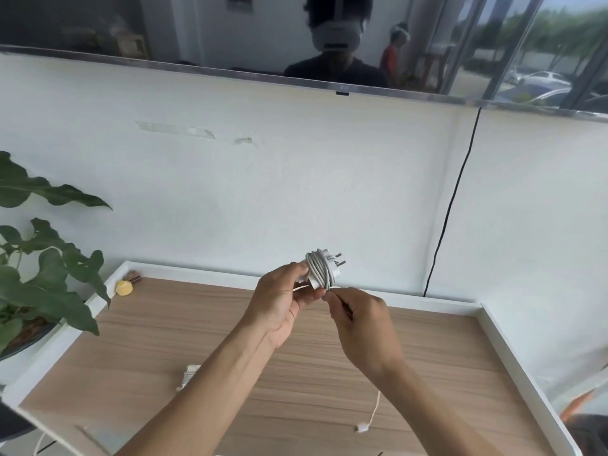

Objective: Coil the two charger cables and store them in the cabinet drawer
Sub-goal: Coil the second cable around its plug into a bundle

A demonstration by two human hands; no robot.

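Nearest, on the wood counter (427,357), a loose white cable end (362,426) with its connector lies flat and runs up behind the right forearm; a pale wound bundle (190,376) sits half hidden by the left forearm. Above mid-counter, the left hand (283,301) has its fingers curled round a white charger (329,260), prongs pointing up-right, with grey cable (317,269) wound tight round it; the right hand (358,317) is just beside, fingers narrow, pinching a strand under the coil. Further back: yellow object (124,287) at the counter's left rear corner, plant (42,258) at left, black cord (454,199) down the wall, screen (230,34) above.
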